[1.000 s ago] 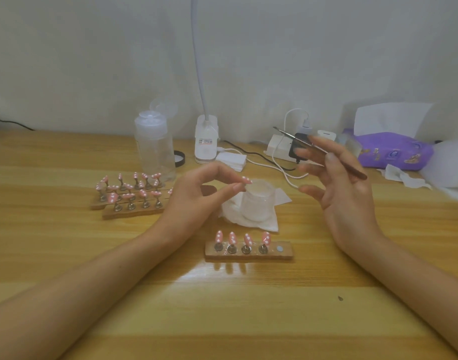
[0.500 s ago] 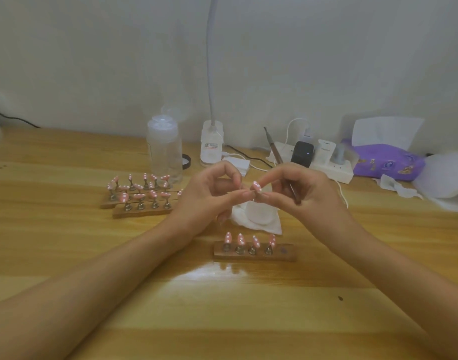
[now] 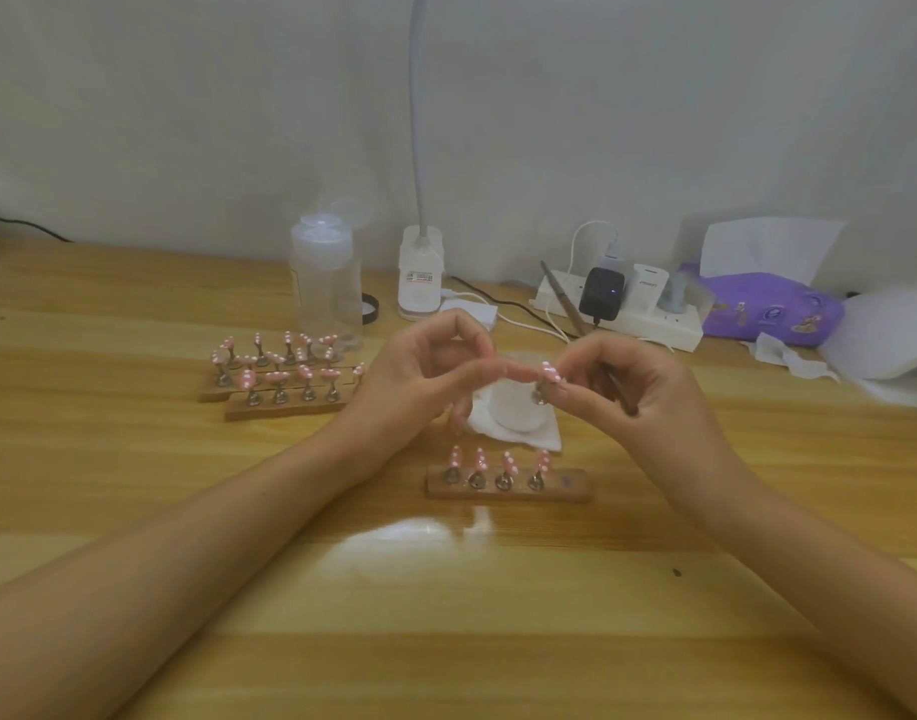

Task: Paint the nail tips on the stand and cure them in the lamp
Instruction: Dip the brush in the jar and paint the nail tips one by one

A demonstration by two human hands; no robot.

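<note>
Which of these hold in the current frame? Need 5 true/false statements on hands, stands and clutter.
1. The near stand carries four nail tips, and its rightmost slot is bare. True.
2. The right hand holds nothing. False: a thin tool runs through its curled fingers.
3. The clear bottle lies on its side. False: it stands upright behind the two left stands.
4. The left hand and right hand meet at one held nail tip, off the table. True.
5. The purple pack sits at the desk's left end. False: it is at the right, beside the power strip.
</note>
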